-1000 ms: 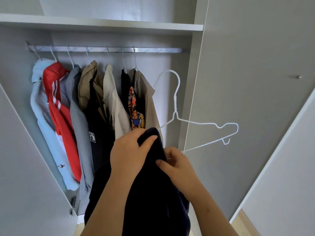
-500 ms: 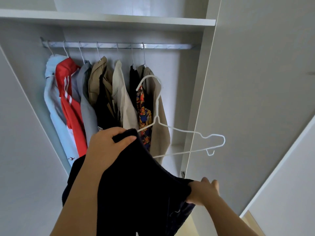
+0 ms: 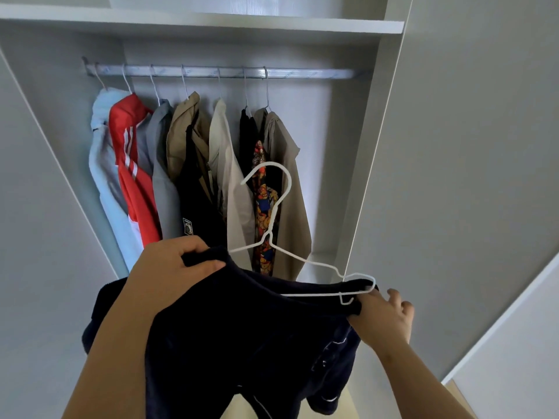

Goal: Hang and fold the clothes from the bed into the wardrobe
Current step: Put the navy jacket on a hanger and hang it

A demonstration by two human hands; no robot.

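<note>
Grips one end of the navy garment (image 3: 257,328) in the curled left hand (image 3: 169,267), pinches the other over the white hanger (image 3: 269,237) with the right hand (image 3: 384,319).

A home bedroom: an open, pale grey built-in wardrobe (image 3: 378,146) holds a metal hanging rail (image 3: 302,73), seven everyday garments (image 3: 187,164) beneath it, a white shelf (image 3: 211,21) above.
</note>
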